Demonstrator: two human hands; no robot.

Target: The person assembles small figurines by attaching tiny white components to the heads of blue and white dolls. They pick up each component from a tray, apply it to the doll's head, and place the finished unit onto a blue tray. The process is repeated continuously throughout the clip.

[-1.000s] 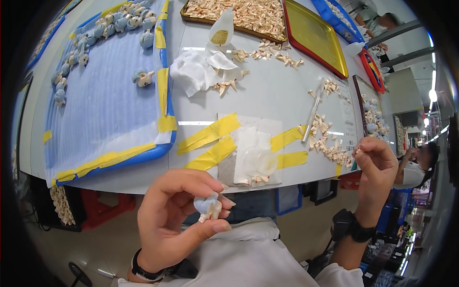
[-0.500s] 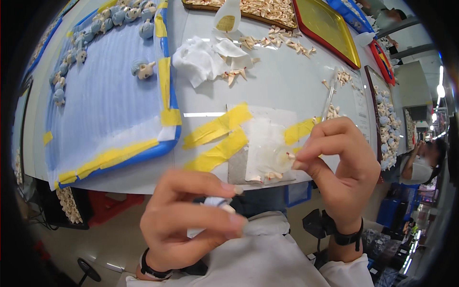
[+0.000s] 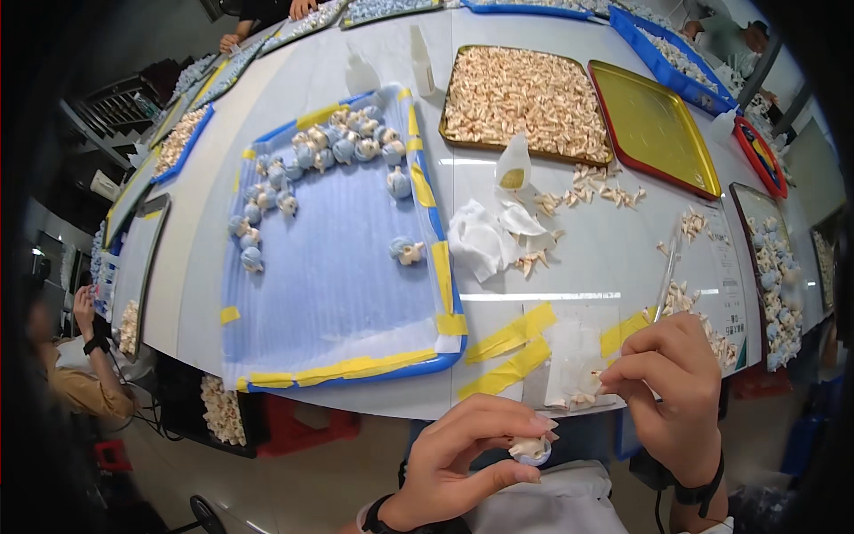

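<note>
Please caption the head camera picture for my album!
The left hand holds a small blue-and-cream figure; others sit in a blue tray.

– What's new in the left hand (image 3: 467, 458)?
– The figurine (image 3: 531, 450) has turned: blue was uppermost a second ago, now the pale part is.
– And the right hand (image 3: 676, 392)?
– It has come in from beside the small pieces (image 3: 719, 345) to the pad (image 3: 569, 351), and is now close to the left hand.
– Anything else?
– The view has swung left, bringing in a co-worker's hand (image 3: 84, 311) at that side.
</note>
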